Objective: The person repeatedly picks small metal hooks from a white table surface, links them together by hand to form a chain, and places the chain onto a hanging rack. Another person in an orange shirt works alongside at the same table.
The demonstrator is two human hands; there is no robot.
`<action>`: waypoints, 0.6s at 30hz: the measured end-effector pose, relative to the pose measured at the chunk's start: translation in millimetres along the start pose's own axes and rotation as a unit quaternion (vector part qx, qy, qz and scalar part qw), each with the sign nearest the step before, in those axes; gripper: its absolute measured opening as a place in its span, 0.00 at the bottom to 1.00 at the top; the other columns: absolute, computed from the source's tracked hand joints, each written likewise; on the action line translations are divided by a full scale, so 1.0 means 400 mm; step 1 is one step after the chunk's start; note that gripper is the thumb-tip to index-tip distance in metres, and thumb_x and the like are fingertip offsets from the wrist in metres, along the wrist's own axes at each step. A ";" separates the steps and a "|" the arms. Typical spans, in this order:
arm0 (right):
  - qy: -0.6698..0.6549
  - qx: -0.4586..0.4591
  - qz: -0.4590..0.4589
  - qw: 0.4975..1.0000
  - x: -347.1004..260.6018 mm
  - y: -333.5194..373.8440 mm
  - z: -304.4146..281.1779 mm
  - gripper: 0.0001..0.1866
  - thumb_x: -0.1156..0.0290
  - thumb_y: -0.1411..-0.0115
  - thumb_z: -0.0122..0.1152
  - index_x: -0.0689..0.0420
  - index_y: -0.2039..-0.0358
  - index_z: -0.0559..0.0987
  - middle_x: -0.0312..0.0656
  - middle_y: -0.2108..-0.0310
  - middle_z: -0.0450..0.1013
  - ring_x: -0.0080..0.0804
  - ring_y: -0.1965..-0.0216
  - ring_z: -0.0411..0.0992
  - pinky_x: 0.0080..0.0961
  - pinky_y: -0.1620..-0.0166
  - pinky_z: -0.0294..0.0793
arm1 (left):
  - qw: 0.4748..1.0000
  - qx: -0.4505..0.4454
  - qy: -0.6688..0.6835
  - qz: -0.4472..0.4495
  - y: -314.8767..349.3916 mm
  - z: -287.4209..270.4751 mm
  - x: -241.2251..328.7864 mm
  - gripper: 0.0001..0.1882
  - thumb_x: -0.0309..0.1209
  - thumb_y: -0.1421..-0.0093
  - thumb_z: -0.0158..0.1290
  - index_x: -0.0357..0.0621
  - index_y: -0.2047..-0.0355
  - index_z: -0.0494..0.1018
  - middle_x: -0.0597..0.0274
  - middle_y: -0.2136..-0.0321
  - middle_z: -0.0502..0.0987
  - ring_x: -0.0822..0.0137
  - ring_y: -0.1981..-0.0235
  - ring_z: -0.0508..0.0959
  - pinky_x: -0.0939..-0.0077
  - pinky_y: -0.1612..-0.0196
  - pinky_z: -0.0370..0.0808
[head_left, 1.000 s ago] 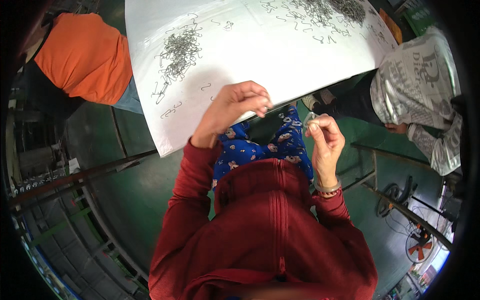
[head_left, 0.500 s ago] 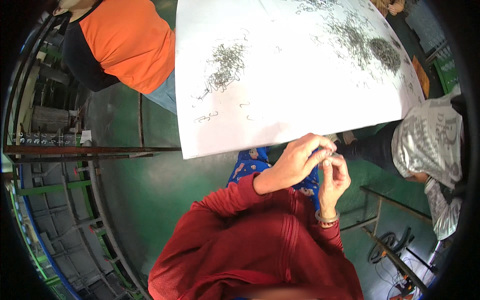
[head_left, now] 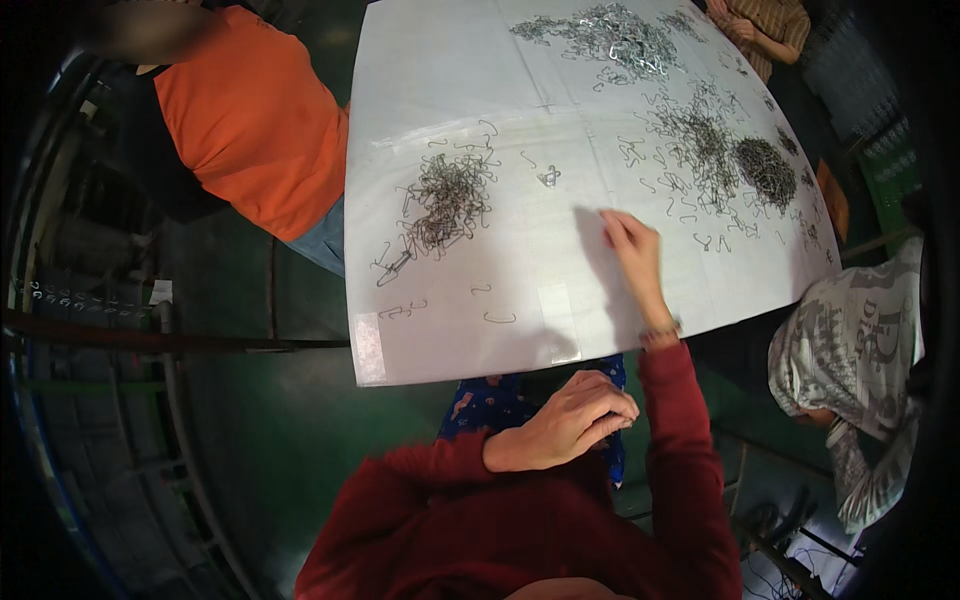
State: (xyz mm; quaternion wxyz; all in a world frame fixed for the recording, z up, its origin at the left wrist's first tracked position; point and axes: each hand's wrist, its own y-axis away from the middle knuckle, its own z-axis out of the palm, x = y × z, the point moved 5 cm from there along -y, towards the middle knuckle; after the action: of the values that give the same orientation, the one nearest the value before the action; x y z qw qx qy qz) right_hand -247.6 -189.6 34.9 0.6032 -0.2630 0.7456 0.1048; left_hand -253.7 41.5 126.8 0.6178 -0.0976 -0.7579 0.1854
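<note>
My left hand (head_left: 578, 422) is held low, in front of my lap and short of the table's near edge. Its fingers are curled and pinched together; whatever is in them is hidden. Stretched forward over the white-covered table (head_left: 440, 350), my right hand (head_left: 634, 248) has its thumb and index finger slightly apart, with nothing visible between them. Small bent wire hooks lie on the table: a loose pile (head_left: 447, 200) at left, a few single hooks (head_left: 500, 319) near the front, and a small cluster (head_left: 548, 177) beyond my right hand.
More hooks spread in a heap (head_left: 705, 145) at right, beside a dense dark mound (head_left: 766, 172), and in a far heap (head_left: 625, 40). A person in orange (head_left: 250, 130) stands at left, one in a grey patterned top (head_left: 850, 340) at right, and another person's hands (head_left: 742, 28) are far right.
My hands have parted. The right hand moved forward over the table; the left dropped back toward my body, still pinched. The view has shifted, showing more of the tabletop.
</note>
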 end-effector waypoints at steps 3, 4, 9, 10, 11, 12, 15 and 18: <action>0.120 -0.005 -0.073 0.990 0.056 -0.191 0.146 0.13 0.67 0.43 0.62 0.65 0.64 0.82 0.46 0.79 0.76 0.30 0.76 0.74 0.26 0.69 0.72 | 0.999 -0.005 0.001 -0.040 -0.003 -0.005 0.007 0.03 0.26 0.39 0.53 0.45 0.64 0.71 0.68 0.66 0.77 0.66 0.61 0.74 0.66 0.48 0.65; 0.170 -0.011 -0.088 0.982 0.072 -0.223 0.178 0.12 0.68 0.45 0.63 0.65 0.66 0.82 0.48 0.78 0.76 0.35 0.75 0.75 0.28 0.68 0.73 | 0.999 -0.004 0.003 -0.049 -0.008 -0.007 0.012 0.03 0.26 0.39 0.53 0.45 0.64 0.71 0.68 0.66 0.77 0.66 0.61 0.74 0.66 0.48 0.65; 0.267 -0.043 -0.083 0.959 0.109 -0.268 0.254 0.06 0.74 0.51 0.64 0.63 0.73 0.82 0.56 0.73 0.76 0.54 0.67 0.76 0.42 0.62 0.75 | 0.995 -0.007 0.012 -0.096 -0.024 -0.027 0.028 0.03 0.26 0.39 0.53 0.45 0.64 0.72 0.67 0.66 0.77 0.65 0.60 0.74 0.66 0.48 0.65; 0.247 -0.026 -0.074 0.966 0.105 -0.265 0.249 0.06 0.74 0.52 0.64 0.64 0.75 0.81 0.55 0.74 0.76 0.52 0.68 0.76 0.39 0.63 0.75 | 0.996 0.006 0.014 -0.091 -0.024 -0.031 0.029 0.03 0.27 0.39 0.53 0.45 0.64 0.72 0.66 0.66 0.77 0.65 0.60 0.74 0.66 0.49 0.65; 0.220 -0.028 -0.069 0.973 0.101 -0.257 0.243 0.05 0.74 0.52 0.65 0.63 0.75 0.80 0.53 0.75 0.76 0.48 0.70 0.76 0.36 0.64 0.75 | 0.996 0.012 0.015 -0.082 -0.021 -0.033 0.028 0.03 0.27 0.39 0.52 0.45 0.64 0.72 0.66 0.66 0.77 0.65 0.61 0.74 0.66 0.49 0.65; 0.193 -0.028 -0.065 0.979 0.094 -0.244 0.229 0.05 0.74 0.52 0.65 0.63 0.75 0.80 0.51 0.76 0.76 0.44 0.72 0.76 0.33 0.66 0.75 | 0.997 0.018 0.017 -0.074 -0.016 -0.032 0.025 0.03 0.27 0.38 0.52 0.45 0.64 0.72 0.66 0.66 0.77 0.64 0.61 0.74 0.66 0.49 0.65; 0.111 -0.018 -0.027 0.993 0.071 -0.165 0.160 0.05 0.75 0.50 0.66 0.63 0.74 0.80 0.40 0.80 0.76 0.25 0.78 0.72 0.22 0.71 0.72 | 0.999 0.017 0.005 -0.045 0.009 -0.015 0.017 0.02 0.27 0.39 0.52 0.45 0.65 0.72 0.66 0.66 0.76 0.64 0.61 0.74 0.68 0.51 0.66; -0.047 -0.066 0.063 0.995 0.033 -0.050 0.083 0.07 0.75 0.46 0.64 0.67 0.70 0.81 0.36 0.79 0.75 0.19 0.77 0.70 0.17 0.71 0.69 | 0.998 0.013 -0.021 -0.050 0.033 -0.006 -0.004 0.05 0.24 0.42 0.56 0.43 0.64 0.74 0.63 0.65 0.78 0.62 0.60 0.76 0.67 0.51 0.69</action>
State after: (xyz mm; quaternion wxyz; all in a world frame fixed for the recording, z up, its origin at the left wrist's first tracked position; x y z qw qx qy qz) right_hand -211.0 -194.0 17.4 0.6111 -0.2492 0.7231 0.2039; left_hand -252.2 53.1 120.3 0.6118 -0.0478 -0.7718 0.1664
